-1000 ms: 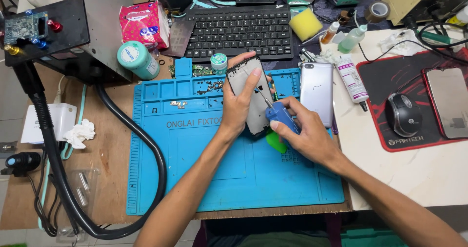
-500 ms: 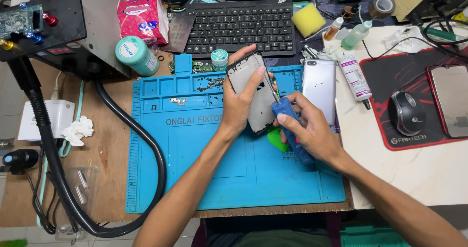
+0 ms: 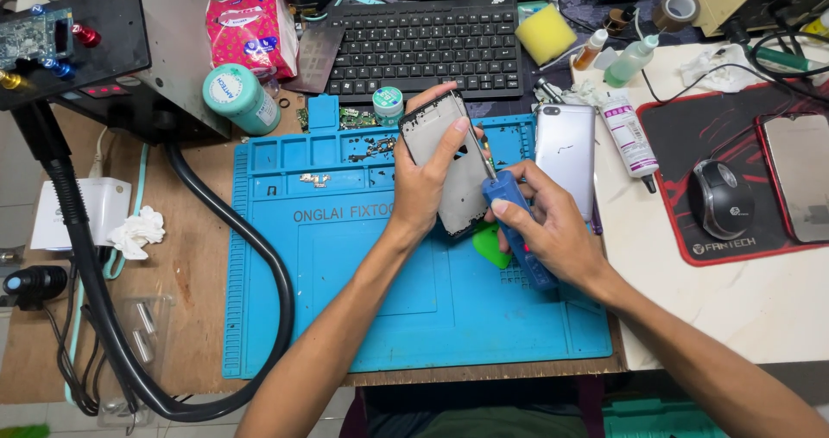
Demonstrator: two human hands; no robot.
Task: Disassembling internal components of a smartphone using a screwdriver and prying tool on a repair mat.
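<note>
left hand [image 3: 425, 187] clasps phone frame [image 3: 451, 163]; right hand [image 3: 546, 229] beside it pinches blue screwdriver [image 3: 516, 227], tip on frame, over blue mat [image 3: 414, 300].

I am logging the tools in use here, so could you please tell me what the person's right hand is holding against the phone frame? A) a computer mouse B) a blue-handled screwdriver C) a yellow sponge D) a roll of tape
B: the right hand grips a blue-handled screwdriver, its tip at the phone frame held up by the left hand.
</note>
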